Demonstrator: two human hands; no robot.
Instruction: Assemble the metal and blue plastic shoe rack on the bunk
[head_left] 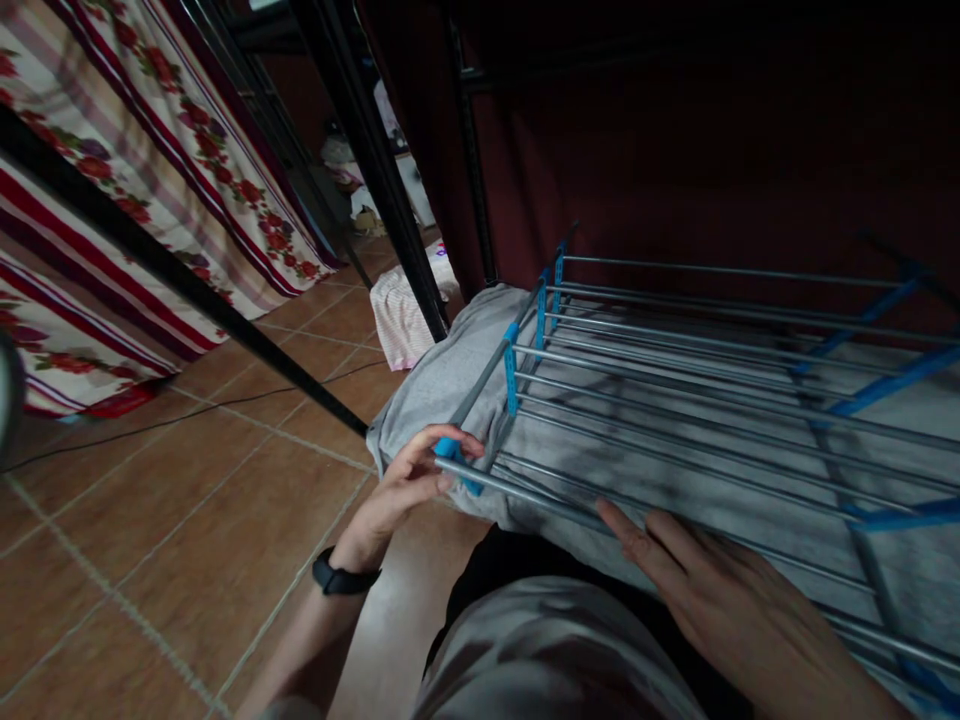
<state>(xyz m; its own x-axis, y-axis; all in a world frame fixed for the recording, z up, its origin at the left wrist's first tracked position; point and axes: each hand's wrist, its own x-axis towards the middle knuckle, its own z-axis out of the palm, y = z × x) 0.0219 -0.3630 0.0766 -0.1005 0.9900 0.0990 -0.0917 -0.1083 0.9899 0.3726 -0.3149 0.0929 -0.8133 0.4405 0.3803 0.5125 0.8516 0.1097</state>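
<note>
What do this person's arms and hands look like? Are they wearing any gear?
Both the left hand and the right hand are ordinary human hands, without gloves. A dark, smooth wristband, perhaps a watch or fitness band, circles the left wrist. The left forearm above it looks bare. No cables or markings show on either arm.

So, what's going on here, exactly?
A person is handling a long rack of grey metal bars and blue plastic joints, which sits on light grey cloth. Their left hand curls around a blue plastic corner joint, beside the end of a slim grey metal rod. Their right hand lies palm down over the near bars; whether it grips one is hidden.
</note>
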